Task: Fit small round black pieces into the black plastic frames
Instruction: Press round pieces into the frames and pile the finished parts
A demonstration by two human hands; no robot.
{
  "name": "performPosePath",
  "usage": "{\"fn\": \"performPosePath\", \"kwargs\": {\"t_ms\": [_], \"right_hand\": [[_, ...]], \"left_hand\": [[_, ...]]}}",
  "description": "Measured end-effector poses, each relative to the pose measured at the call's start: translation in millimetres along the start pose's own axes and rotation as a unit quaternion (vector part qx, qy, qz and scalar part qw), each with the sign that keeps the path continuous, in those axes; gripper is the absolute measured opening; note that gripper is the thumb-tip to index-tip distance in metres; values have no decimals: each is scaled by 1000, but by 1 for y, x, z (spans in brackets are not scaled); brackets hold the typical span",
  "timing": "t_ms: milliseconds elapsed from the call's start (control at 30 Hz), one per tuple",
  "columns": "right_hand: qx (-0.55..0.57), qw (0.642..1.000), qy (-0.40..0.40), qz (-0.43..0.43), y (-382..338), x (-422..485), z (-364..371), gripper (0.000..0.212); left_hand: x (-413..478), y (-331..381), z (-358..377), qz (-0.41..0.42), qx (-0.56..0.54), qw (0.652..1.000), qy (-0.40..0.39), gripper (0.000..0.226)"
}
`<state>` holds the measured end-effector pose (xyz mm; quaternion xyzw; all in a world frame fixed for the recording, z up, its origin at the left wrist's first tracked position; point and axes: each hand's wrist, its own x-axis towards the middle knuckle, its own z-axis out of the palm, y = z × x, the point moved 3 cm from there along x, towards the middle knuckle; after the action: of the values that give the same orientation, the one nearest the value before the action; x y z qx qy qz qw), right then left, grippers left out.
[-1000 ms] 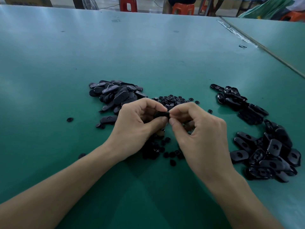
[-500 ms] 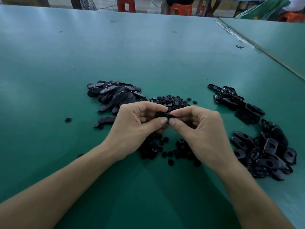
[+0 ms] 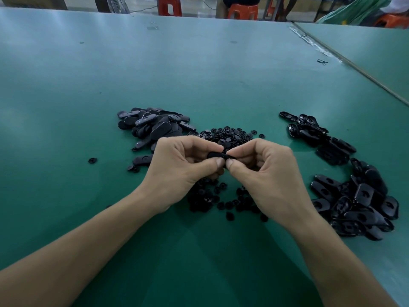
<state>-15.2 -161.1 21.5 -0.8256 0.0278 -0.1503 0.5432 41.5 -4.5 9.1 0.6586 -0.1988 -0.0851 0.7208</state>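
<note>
Midway across the green counter [image 3: 199, 74], the left hand [image 3: 183, 171] and right hand [image 3: 265, 173] together pinch one black frame [image 3: 215, 155], apparently to press a piece home. Loose round pieces [image 3: 228, 135] lie just beyond for quick reach, and spare frames [image 3: 358, 202] are heaped toward the right edge.

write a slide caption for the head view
One black plastic frame pinched between the left hand and right hand, above scattered small round black pieces on a green table
</note>
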Motion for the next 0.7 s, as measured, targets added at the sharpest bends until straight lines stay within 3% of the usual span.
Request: {"fn": "performPosePath", "kwargs": {"t_ms": [333, 500, 700], "right_hand": [[-22, 1000, -2, -14, -3, -1, -1, 14], [-52, 997, 37, -35, -7, -3, -1, 13], [-131, 986, 88, -44, -3, -1, -5, 11]], "left_hand": [[2, -2, -1, -11, -11, 1000, 8, 19], [1, -3, 1, 4, -26, 999, 21, 16], [7, -7, -9, -1, -74, 990, 122, 14]]}}
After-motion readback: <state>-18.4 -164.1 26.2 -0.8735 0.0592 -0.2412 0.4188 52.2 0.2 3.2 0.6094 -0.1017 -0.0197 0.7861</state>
